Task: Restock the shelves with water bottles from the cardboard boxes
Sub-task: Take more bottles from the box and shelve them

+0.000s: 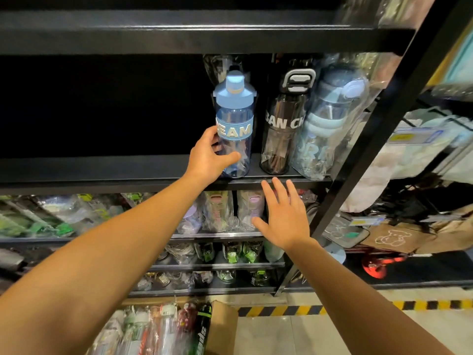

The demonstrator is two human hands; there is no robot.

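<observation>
A clear blue water bottle [234,119] with a blue lid and a band of white letters stands upright on the black shelf [102,172]. My left hand [210,157] grips its lower half, thumb across the front. To its right stand a dark transparent bottle [281,129] with white lettering and a pale blue bottle [325,124] wrapped in plastic. My right hand [284,216] hovers below the shelf edge, fingers straight and spread, holding nothing. A cardboard box [220,329] with several wrapped bottles sits on the floor at the bottom.
The shelf left of the blue bottle is dark and bare. Lower shelves [217,265] carry several wrapped bottles. A black upright post [371,139] slants on the right. Bags [391,237] and a red object lie beyond it. Yellow-black tape [281,310] marks the floor.
</observation>
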